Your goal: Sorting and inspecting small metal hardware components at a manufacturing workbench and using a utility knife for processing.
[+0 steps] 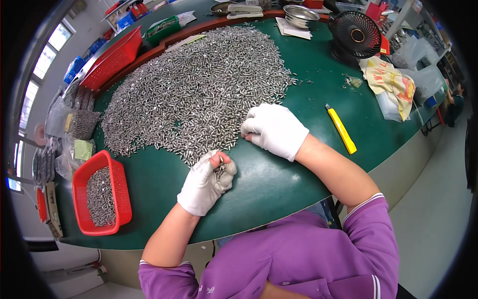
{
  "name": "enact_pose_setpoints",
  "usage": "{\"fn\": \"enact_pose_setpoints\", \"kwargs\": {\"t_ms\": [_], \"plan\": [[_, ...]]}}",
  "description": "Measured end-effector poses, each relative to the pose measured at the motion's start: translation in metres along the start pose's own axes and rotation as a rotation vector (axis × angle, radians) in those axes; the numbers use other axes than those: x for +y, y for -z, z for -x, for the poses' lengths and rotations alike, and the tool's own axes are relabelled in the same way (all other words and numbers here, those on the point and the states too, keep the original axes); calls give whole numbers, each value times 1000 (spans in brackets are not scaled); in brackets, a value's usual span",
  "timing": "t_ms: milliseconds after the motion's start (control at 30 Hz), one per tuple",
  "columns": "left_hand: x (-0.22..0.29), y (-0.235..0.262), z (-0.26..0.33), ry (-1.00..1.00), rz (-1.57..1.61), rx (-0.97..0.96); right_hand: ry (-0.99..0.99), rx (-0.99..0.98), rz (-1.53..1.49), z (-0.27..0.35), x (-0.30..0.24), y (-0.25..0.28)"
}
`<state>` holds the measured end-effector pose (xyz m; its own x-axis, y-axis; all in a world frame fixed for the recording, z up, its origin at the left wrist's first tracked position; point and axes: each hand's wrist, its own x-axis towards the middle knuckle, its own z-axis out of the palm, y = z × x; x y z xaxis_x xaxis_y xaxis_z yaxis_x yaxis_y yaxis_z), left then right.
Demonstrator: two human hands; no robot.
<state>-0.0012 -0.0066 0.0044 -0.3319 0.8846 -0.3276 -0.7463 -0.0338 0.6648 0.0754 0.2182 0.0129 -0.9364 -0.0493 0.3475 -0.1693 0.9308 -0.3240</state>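
A wide heap of small silver metal pins (pixel 199 84), perhaps screws, spreads over the green tabletop. My left hand (pixel 206 182), in a white glove with bare fingertips showing, is curled palm up at the heap's near edge. Several of the pins (pixel 219 171) lie in its closed fingers. At the heap's right near edge is my right hand (pixel 276 130), also white-gloved. Its fingers are bent and drawn together against the pins; whatever is between the tips is hidden.
A red plastic basket (pixel 127 199) with more pins stands at the left. On the right lie a yellow utility knife (pixel 341 129), a black fan (pixel 356 35) and a patterned cloth (pixel 391 82). A metal bowl (pixel 301 15) sits at the back, a larger red basket (pixel 113 59) back left.
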Motion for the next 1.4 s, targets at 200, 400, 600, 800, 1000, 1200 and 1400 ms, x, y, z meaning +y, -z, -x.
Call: {"fn": "enact_pose_setpoints", "kwargs": {"t_ms": [200, 400, 600, 800, 1000, 1200, 1400], "plan": [[-1, -3, -1, -42, -25, 21, 21, -37, 12, 0, 2, 5], [0, 3, -1, -17, 7, -36, 35, -90, 23, 2, 1, 8], [0, 1, -1, -12, 6, -32, 39, -133, -2, 1, 4, 12], [-1, -3, -1, -31, -40, 8, 79, -111, -1, -2, -6, 9], [0, -6, 0, 20, -68, -43, 237, 38, -342, -2, -22, 6], [-1, -3, 1, 40, -50, -39, 241, 51, -416, -2, -22, 7], [1, -3, 0, 42, -30, -48, 64, 101, -227, -2, -12, 12]]}}
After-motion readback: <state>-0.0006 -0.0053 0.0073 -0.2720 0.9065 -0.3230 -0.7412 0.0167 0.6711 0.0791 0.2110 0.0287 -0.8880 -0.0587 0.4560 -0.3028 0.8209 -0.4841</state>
